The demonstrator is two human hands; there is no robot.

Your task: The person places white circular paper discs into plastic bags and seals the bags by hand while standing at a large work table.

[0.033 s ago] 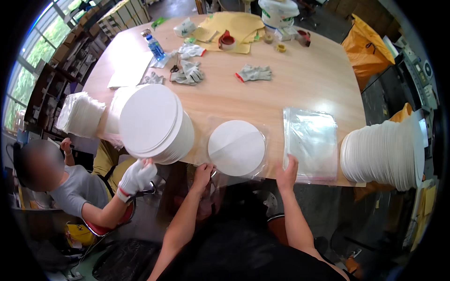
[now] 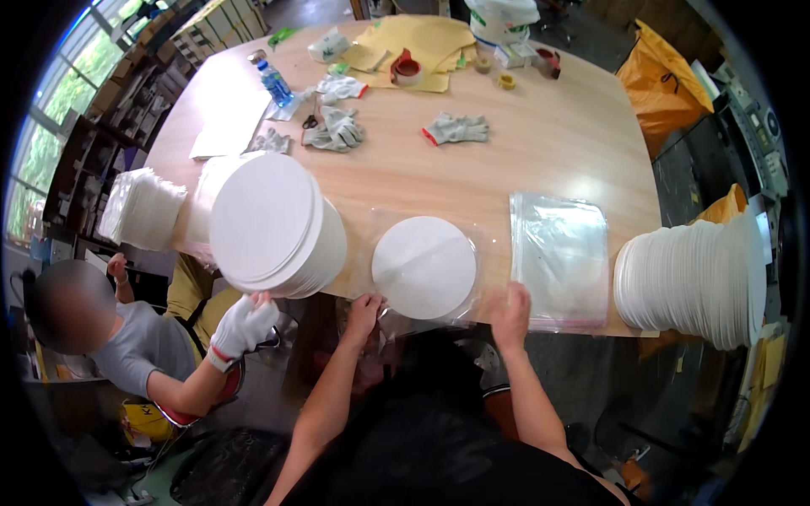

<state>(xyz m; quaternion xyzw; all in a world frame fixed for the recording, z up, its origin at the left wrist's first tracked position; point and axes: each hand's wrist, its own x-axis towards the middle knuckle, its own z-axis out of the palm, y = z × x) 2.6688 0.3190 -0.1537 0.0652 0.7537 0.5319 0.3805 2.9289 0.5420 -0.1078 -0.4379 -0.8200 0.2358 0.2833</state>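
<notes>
A round white disc (image 2: 423,266) lies inside a clear plastic bag (image 2: 479,244) at the table's near edge. My left hand (image 2: 364,319) is closed on the bag's lower left corner, thumb and fingers pinched together. My right hand (image 2: 510,318) is between that bag and a flat pile of clear plastic bags (image 2: 558,257); motion smears its fingers, so their grip is unclear. To the left stands a tall stack of white discs (image 2: 263,221). Another long stack of white discs (image 2: 682,277) is at the right end of the table.
At the left sits a co-worker wearing a white glove (image 2: 243,327), near the disc stack. Farther back on the table (image 2: 540,143) are grey work gloves (image 2: 456,129), a blue bottle (image 2: 275,83), a tape dispenser (image 2: 407,69), yellow sheets (image 2: 430,38) and a white bucket (image 2: 501,21).
My right hand has shifted slightly left, away from the edge of the bag pile. My left hand stays at the corner of the bag with the disc.
</notes>
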